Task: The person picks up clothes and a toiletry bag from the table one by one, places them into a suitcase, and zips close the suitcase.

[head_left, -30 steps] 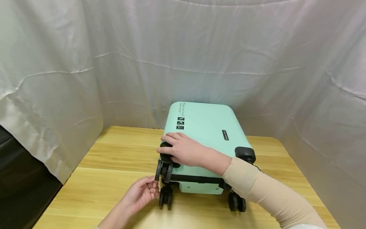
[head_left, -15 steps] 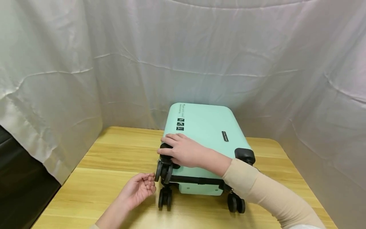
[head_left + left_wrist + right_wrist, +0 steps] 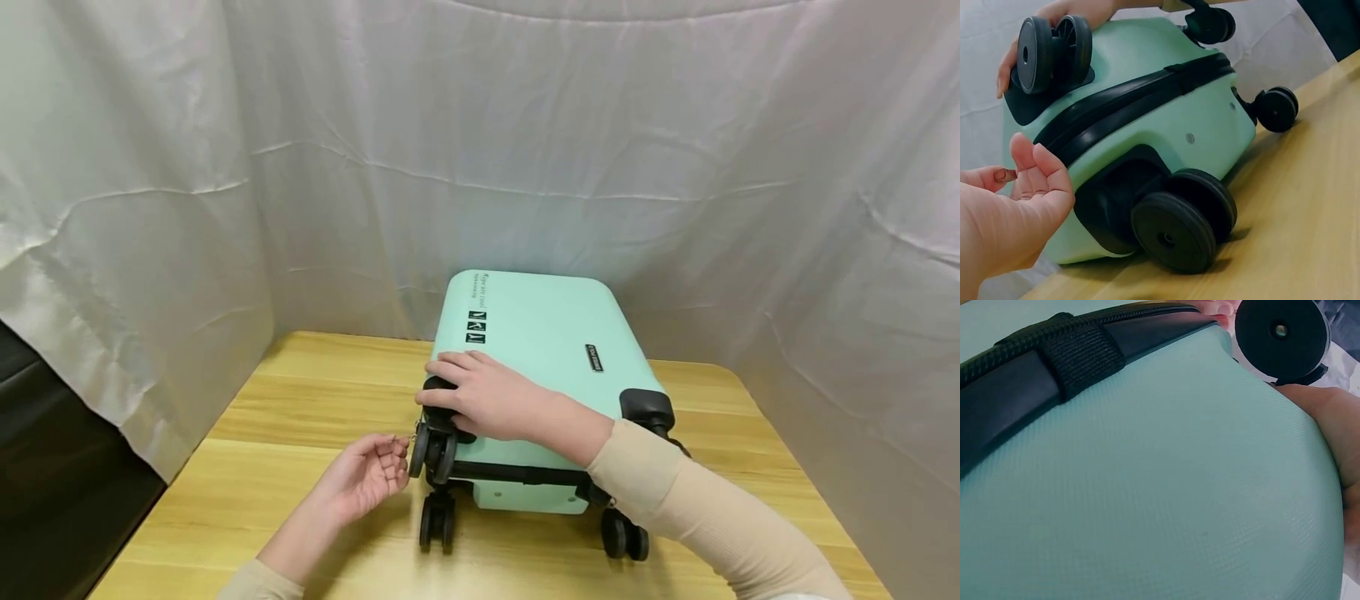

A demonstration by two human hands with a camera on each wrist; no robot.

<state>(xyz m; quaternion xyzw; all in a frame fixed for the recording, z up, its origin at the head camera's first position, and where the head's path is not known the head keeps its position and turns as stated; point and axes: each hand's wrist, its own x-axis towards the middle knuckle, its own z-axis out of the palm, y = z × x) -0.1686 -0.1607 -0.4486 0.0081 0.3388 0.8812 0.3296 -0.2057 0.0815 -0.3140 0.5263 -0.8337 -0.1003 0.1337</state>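
A mint-green suitcase (image 3: 536,321) lies flat on the wooden table, its wheeled end facing me. My right hand (image 3: 487,396) grips the black corner guard above the upper left wheel (image 3: 432,450); in the right wrist view its thumb side (image 3: 1329,419) lies against that corner. Beside the same wheel, my left hand (image 3: 367,475) pinches a small metal zipper pull (image 3: 1005,175) between thumb and fingertip, mostly covered by the fingers. The black zipper band (image 3: 1129,106) runs around the shell between the wheels. The lower left wheel (image 3: 1175,228) touches the table.
The wooden table (image 3: 300,417) extends on both sides of the suitcase. Pale curtains (image 3: 525,125) hang close behind and at the sides. Something black (image 3: 60,467) stands past the table's left edge. The lower right wheel (image 3: 624,533) stands near my right sleeve.
My left hand has shifted up and slightly left, from near the bottom of the upper left wheel to beside it. The right hand keeps its hold and the suitcase stays in place.
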